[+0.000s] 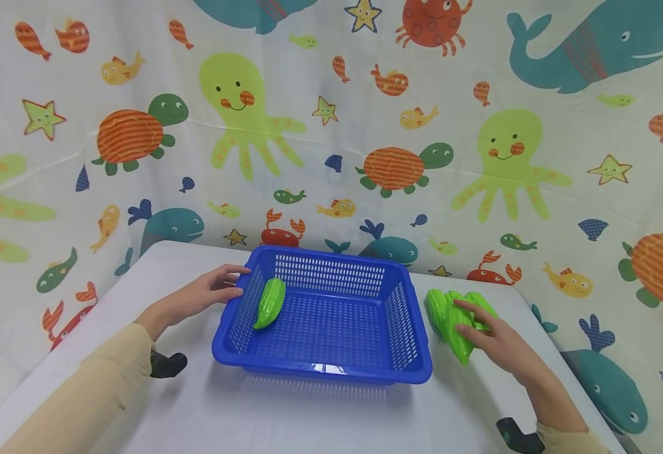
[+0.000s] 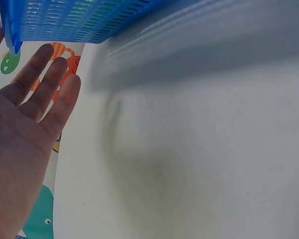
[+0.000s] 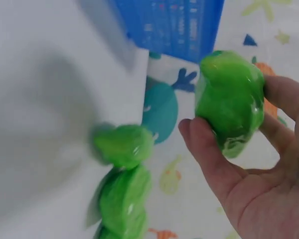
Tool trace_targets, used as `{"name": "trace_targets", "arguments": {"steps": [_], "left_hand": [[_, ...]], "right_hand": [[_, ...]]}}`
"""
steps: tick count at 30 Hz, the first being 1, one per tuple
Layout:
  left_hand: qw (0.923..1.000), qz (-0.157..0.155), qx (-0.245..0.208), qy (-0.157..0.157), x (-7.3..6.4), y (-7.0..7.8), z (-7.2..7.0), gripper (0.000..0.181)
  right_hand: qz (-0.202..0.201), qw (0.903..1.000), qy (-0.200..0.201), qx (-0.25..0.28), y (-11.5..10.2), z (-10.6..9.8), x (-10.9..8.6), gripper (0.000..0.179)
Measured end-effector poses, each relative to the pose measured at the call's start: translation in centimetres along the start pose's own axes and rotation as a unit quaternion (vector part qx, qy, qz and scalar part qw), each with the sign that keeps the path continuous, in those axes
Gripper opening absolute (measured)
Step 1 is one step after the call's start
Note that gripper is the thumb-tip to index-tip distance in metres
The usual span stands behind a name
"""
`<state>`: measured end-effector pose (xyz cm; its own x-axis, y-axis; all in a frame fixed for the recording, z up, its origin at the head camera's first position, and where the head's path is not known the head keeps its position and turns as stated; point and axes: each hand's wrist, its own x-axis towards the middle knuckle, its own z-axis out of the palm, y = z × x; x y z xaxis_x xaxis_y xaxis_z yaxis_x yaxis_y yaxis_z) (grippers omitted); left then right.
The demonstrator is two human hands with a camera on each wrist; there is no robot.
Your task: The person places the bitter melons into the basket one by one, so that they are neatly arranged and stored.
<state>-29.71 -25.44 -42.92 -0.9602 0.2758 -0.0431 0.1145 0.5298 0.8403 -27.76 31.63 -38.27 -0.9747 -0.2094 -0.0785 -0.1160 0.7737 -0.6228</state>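
A glossy green bitter melon [image 1: 458, 334] is pinched between the thumb and fingers of my right hand [image 1: 504, 347]. In the right wrist view this bitter melon [image 3: 231, 99] is up off the table, its tapered end towards the camera. More bitter melons [image 3: 124, 199] lie in a row on the table beside it. My left hand [image 1: 209, 293] is at the left rim of a blue plastic basket [image 1: 331, 372], fingertips right at the edge. Its fingers [image 2: 60, 107] look straight and spread in the left wrist view. One bitter melon [image 1: 271, 304] lies inside the basket, along the left wall.
The basket stands on a white table [image 1: 308, 422], with the loose bitter melons to its right. A curtain [image 1: 331, 126] printed with sea animals hangs behind the table and around its sides. Dark wrist straps [image 1: 166, 364] stick out below both wrists.
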Motion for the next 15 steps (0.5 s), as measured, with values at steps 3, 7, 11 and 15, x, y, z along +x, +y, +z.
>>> {"name": "trace_targets", "arguments": {"steps": [3,7,11,15], "left_hand": [[1.0,0.0,0.002,0.0,0.0,0.1,0.0,0.068],[1.0,0.002,0.002,-0.004,-0.1,0.3,0.0,0.069],[1.0,0.002,0.003,-0.006,-0.1,0.3,0.0,0.068],[1.0,-0.002,0.001,-0.004,0.0,0.2,0.0,0.067]], "right_hand": [[-0.016,0.9996,0.019,0.017,-1.5,-0.1,0.6,0.067],[-0.054,0.9976,0.017,0.039,-3.8,0.1,1.6,0.065],[-0.085,0.995,0.011,0.051,-5.9,0.5,2.5,0.06],[-0.087,0.9942,0.006,0.062,-7.5,0.7,3.4,0.061]]}}
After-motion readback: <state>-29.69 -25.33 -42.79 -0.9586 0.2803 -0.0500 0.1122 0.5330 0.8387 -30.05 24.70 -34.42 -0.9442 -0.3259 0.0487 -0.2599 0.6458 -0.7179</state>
